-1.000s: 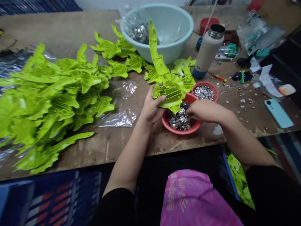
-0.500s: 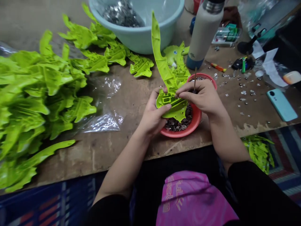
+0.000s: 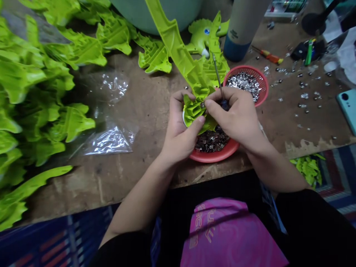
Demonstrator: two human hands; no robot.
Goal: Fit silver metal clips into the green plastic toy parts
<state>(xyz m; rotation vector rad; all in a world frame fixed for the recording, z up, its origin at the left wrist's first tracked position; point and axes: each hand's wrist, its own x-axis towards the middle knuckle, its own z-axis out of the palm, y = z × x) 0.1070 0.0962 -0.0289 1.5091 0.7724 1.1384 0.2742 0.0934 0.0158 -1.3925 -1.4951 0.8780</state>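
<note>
My left hand [image 3: 178,128] grips a lime-green plastic shell part [image 3: 176,42] by its lower end, thumb on the ribbed inner side. The part's long curved arm points up and away to the left. Held in my right hand [image 3: 237,116] is a screwdriver [image 3: 217,72], its thin shaft pointing up and its dark handle mostly hidden in the palm. Right thumb and forefinger pinch close against the ribs, at a tiny dark metal piece [image 3: 202,105]. Right beneath both hands sits a red bowl [image 3: 225,152] of small metal pieces.
A red basket [image 3: 263,79] of shiny metal bits stands behind my right hand. Green parts [image 3: 55,126] are heaped at left beside a clear plastic bag [image 3: 109,141]. Behind are a bottle [image 3: 237,44] and a large basin [image 3: 167,16]. Another screwdriver [image 3: 268,56] and a phone [image 3: 347,111] lie right.
The view has come closer to the table. The green part has tilted in my left hand, and the screwdriver shaft now leans left. My right fingertips stay at the part.
</note>
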